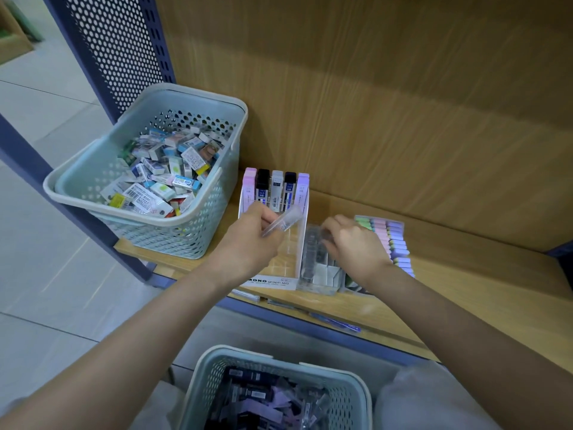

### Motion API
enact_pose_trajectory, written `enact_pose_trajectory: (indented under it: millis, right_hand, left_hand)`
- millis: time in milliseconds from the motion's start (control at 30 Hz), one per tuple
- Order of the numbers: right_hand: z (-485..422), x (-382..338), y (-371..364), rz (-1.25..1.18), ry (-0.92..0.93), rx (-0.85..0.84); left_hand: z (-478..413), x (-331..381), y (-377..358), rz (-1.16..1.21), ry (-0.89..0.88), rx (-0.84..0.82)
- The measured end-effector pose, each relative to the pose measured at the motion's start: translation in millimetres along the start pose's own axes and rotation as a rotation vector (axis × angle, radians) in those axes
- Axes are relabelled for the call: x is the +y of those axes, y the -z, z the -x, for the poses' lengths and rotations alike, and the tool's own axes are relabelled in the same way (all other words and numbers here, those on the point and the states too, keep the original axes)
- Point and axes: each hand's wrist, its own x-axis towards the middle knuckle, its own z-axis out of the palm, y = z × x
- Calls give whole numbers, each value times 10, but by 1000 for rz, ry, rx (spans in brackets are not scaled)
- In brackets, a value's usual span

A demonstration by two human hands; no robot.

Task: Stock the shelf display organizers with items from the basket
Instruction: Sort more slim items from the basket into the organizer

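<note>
My left hand (pixel 254 237) grips a clear lead case (pixel 280 225) above the white MONO organizer (pixel 273 279), whose back row holds pink, black, grey and purple lead cases (pixel 276 186). My right hand (pixel 353 240) reaches into the clear divided organizer (pixel 319 274) beside it, fingers curled on blurred clear cases (pixel 313 240). A pale basket (pixel 279 395) of dark and lilac lead packs sits on my lap at the bottom.
A second pale basket (pixel 148 169) full of small boxed erasers stands on the wooden shelf (pixel 465 293) at left, against a perforated blue upright (pixel 117 51). A tray of pastel erasers (pixel 390 240) lies right of my right hand. Pens (pixel 335 322) lie along the shelf's front edge.
</note>
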Motion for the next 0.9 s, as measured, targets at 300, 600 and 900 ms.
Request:
enact_pose_trajectory:
  millis: [300,600,900]
  right_hand:
    - [447,-401,600,-982,-76,-119]
    - [669,-50,637,-1226,-344,90]
    - [570,309,435,-602,-286,249]
  left_hand:
    - [59,-139,-169,-4,-121,0]
    - [73,-106,-609,0,-270,54]
    - [-317,-645,-759,-789,-600,-26]
